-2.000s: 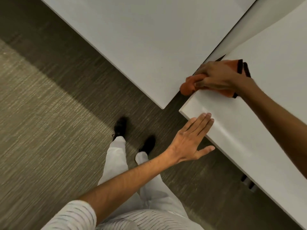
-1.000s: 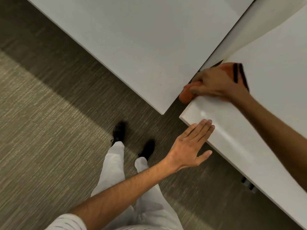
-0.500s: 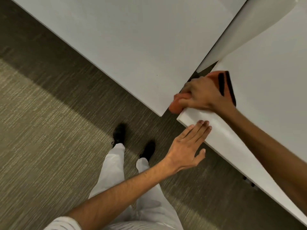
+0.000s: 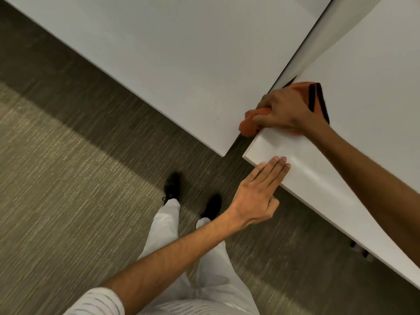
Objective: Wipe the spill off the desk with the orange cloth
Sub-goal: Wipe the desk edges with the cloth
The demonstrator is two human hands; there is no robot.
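Orange cloth [image 4: 248, 126]: bunched at white laminate desk [image 4: 363, 92] corner, overhanging edge; right hand [image 4: 284, 110] grip clenched on it.
Left hand [image 4: 256, 189]: flat, released, fingertips on desk.
Risk: cloth slipping off; spill not visible.

Soft, even indoor light falls from above, leaving the white desk [image 4: 341, 183] bright and nearly featureless. A faint glare streak lies on it just beyond the fingertips [image 4: 283, 159] of the left hand [image 4: 254, 196]. Beside the desk's corner, the second desk [image 4: 181, 53] casts a broad dark shadow band across the carpet [image 4: 56, 178], whose weave smears toward the left edge. Straight desk edges bow slightly from the wide lens.
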